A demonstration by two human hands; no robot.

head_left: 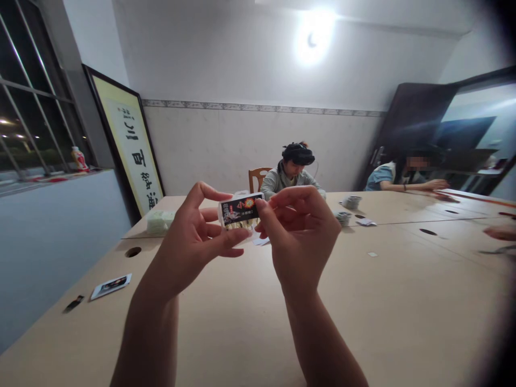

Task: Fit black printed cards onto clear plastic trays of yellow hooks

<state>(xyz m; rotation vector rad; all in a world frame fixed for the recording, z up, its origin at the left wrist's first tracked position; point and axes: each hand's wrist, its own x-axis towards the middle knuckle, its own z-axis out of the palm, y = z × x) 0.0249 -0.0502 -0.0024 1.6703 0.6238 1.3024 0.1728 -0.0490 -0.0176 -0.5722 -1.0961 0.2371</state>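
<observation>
Near the middle of the view, above the table, my left hand (197, 228) grips a small clear plastic box (237, 224) between thumb and fingers. Pale yellowish pieces show through its lower part. A black label (241, 208) with pale characters and a red-orange burst lies across the box's face. The thumb and fingers of my right hand (300, 231) are closed at the label's right end, pressing or pinching it there. The thumb hides that corner, so I cannot tell whether the edge is stuck down.
On the table (242, 333), a packet with a dark picture (110, 286) and a dark scrap (73, 303) lie left. Behind my left hand sits a pale green-white pack (160, 221). Small stacks (343, 218) stand farther right. A person (292, 172) sits opposite, another (403, 174) at right.
</observation>
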